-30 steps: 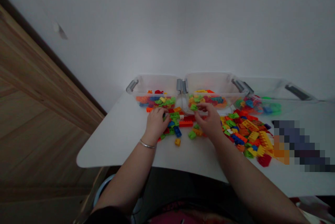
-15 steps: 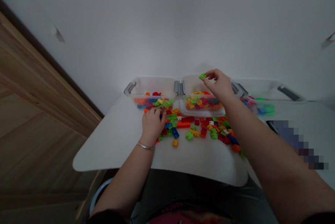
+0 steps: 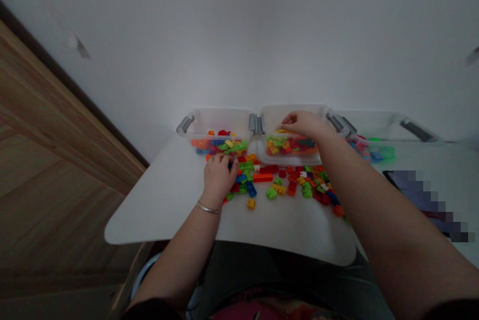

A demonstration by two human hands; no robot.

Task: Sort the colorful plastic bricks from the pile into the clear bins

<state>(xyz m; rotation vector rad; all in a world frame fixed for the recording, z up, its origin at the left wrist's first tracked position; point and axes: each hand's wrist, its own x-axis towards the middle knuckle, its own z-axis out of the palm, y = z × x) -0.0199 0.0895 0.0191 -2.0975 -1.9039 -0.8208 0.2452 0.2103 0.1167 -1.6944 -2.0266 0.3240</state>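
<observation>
My left hand [image 3: 219, 176] rests on the left end of a heap of coloured bricks [image 3: 295, 183] on the white table [image 3: 168, 200], its fingers curled down over the bricks. Whatever they hold is hidden. A thin bangle circles that wrist. My right hand [image 3: 304, 124] hovers over the middle clear bin [image 3: 275, 113], fingers drawn together and pointing down into it. No brick shows in them. The bin holds mixed red, orange and yellow bricks. To its left, a second clear bin [image 3: 220, 119] holds more bricks.
A third clear bin [image 3: 377, 123] with a few bricks stands at the right against the white wall. A blurred dark flat object [image 3: 426, 195] lies on the table's right side. A wooden door [image 3: 56, 160] fills the left. The table's rounded front edge is close to my body.
My right hand, which picked up a green brick and raised it above the middle bin, has dropped lower over the bin and the brick no longer shows. My left hand has stayed put.
</observation>
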